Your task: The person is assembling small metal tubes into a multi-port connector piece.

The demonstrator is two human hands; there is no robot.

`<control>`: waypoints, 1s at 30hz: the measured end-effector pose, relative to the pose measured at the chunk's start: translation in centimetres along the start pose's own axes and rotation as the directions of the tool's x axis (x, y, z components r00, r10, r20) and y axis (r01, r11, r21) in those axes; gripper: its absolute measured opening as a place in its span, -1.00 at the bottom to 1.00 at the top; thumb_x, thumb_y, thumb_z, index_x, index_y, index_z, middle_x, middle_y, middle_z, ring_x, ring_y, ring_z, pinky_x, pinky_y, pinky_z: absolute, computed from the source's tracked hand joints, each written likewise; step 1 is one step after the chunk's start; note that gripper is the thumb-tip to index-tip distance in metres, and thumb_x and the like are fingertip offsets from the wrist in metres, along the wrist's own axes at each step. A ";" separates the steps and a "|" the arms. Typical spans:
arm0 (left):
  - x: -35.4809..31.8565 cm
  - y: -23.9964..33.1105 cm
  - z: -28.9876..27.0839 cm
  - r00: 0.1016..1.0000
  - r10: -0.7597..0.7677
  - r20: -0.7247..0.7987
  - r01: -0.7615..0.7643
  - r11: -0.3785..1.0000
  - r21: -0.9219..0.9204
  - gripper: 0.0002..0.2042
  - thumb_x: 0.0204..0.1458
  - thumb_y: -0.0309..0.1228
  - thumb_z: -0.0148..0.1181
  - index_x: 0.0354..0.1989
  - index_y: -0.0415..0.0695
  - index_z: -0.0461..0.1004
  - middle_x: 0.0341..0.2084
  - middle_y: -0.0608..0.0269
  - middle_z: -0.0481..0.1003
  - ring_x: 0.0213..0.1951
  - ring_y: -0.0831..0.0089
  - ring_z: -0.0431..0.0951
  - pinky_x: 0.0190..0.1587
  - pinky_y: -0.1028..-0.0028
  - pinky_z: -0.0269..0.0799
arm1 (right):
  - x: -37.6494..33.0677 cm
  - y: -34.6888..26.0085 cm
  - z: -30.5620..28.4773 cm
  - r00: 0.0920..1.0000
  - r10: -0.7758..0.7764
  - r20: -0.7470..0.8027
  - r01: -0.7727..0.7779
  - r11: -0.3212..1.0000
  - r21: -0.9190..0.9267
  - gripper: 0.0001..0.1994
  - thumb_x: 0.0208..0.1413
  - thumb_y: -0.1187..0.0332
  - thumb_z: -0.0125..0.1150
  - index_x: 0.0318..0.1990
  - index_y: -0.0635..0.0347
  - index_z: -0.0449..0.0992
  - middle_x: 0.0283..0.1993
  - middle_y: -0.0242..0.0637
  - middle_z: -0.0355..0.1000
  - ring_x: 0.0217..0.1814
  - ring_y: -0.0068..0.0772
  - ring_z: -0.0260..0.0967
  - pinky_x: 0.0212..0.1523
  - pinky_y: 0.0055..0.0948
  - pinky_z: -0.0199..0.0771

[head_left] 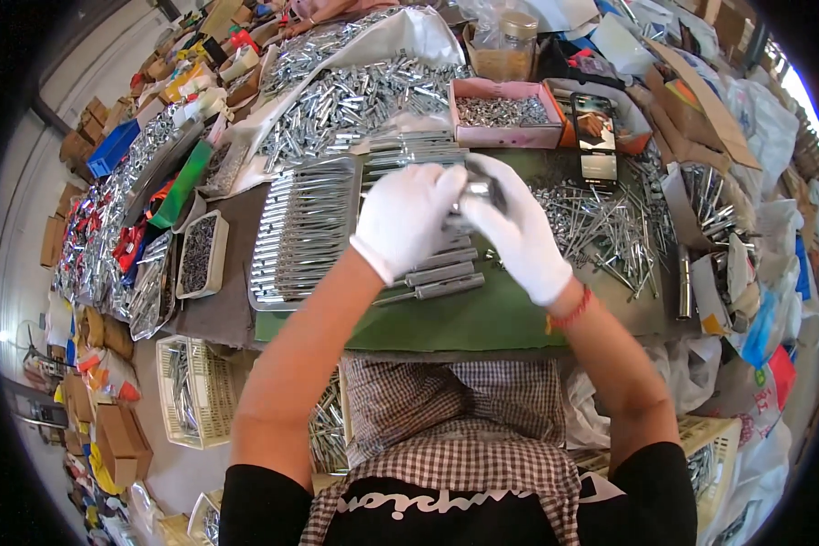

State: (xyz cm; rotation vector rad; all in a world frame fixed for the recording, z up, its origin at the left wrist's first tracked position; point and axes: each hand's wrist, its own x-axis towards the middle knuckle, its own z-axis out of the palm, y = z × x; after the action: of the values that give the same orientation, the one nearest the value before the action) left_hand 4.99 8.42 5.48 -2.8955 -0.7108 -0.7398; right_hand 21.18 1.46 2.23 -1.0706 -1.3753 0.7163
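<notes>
Both my hands wear white gloves and meet over the green mat [355, 332]. My right hand [523, 227] curls its fingers and thumb round a shiny metal part [484, 191], whose full shape is hidden. Against it, my left hand [409, 217] is closed, fingers bent; what it grips is covered by the glove. Below and behind the hands lie several grey metal tool-like pieces with thin shafts [446, 278]. Just left is a metal tray [278, 306] filled with neat rows of slim metal rods [305, 227].
Loose rods and small fittings [610, 223] lie scattered to the right. Behind stand a pink box [505, 138] of small parts, a phone [595, 136] and a heap of metal tubes [364, 100]. A white bin [218, 227] of small dark parts sits left; crates [232, 391] stand below.
</notes>
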 end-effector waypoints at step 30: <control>1.8 -3.7 2.4 0.927 -0.244 0.284 0.221 0.969 0.110 -0.31 -0.10 -0.05 0.27 0.20 -0.13 0.27 0.12 0.02 0.30 0.17 0.07 0.27 0.21 0.21 0.19 | 5.4 8.1 4.3 0.905 0.356 -0.233 -0.329 0.933 0.146 -0.32 0.26 -0.08 -0.17 0.31 0.35 0.15 0.34 0.01 0.16 0.40 -0.13 0.08 0.35 -0.44 0.02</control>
State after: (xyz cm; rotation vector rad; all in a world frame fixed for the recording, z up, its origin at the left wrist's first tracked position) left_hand 5.80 12.86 4.09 -2.9133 -1.1032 -0.2839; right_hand 19.01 10.20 -3.38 -1.2903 -0.9264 0.8611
